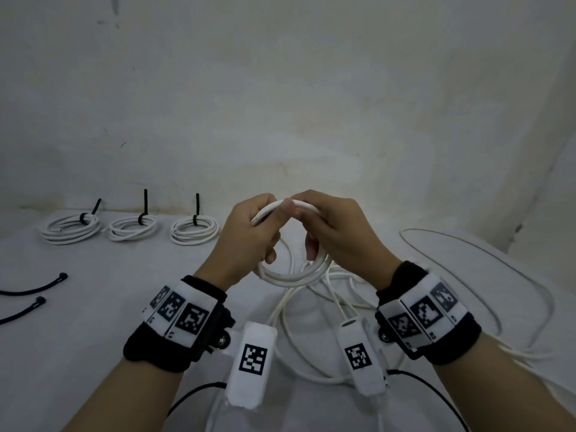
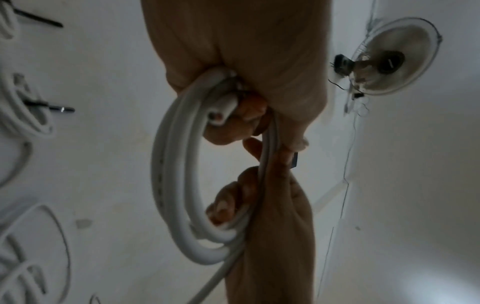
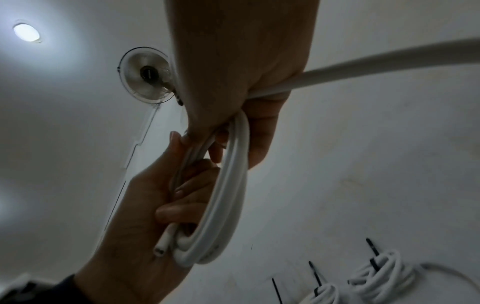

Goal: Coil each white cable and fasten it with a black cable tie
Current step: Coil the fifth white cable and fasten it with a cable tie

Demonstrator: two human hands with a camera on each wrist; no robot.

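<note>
Both hands grip the half-wound white cable (image 1: 293, 275) above the table (image 1: 93, 322), left hand (image 1: 249, 235) clamping the loops at 9 o'clock, right hand (image 1: 339, 235) feeding at 3 o'clock. To wind well, I judge each turn should lie flat against the last, pinched firm. Its ring stands nearly upright, facing the person, loose tail trailing toward 5 o'clock.

Plain indoor rm: stained white wall (image 1: 280, 88), wall fan (image 2: 389, 57), ceiling light (image 3: 26, 32).
</note>
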